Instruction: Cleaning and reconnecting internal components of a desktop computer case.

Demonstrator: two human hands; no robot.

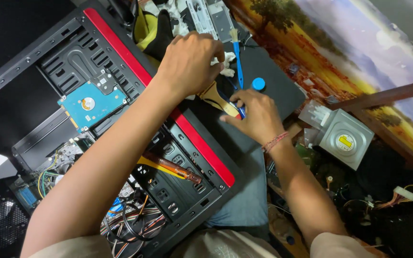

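Your left hand (pixel 190 59) sits at twelve o'clock of the view, knuckles up, fingers curled down onto a wad of white tissue (pixel 225 64) on the black panel (pixel 273 83); whether it truly pinches the tissue you cannot tell, since the fingertips are hidden under the palm. Your right hand (pixel 256 114) lies just at four o'clock from it, closed around the handle of a wooden-handled brush (pixel 214 95), whose pale ferrule sticks out toward ten o'clock, between the two hands.

A blue-handled small brush (pixel 238 57) lies on the black panel at one o'clock of your left hand, bristles pointing to twelve, and a round blue cap (pixel 258 84) rests just at twelve o'clock of your right hand.

Your left forearm crosses the open black computer case (pixel 96 57) with its red edge strip (pixel 201 145). At nine o'clock of your left hand a laptop hard drive (pixel 92 102) lies circuit side up, blue board showing, on the case's drive cage. Under your forearm a brown-and-yellow tool (pixel 173 167) rests on the cage, and loose cables (pixel 135 222) crowd the case at six o'clock.

At three o'clock of your right hand an optical drive (pixel 345 138) lies with its metal face up.
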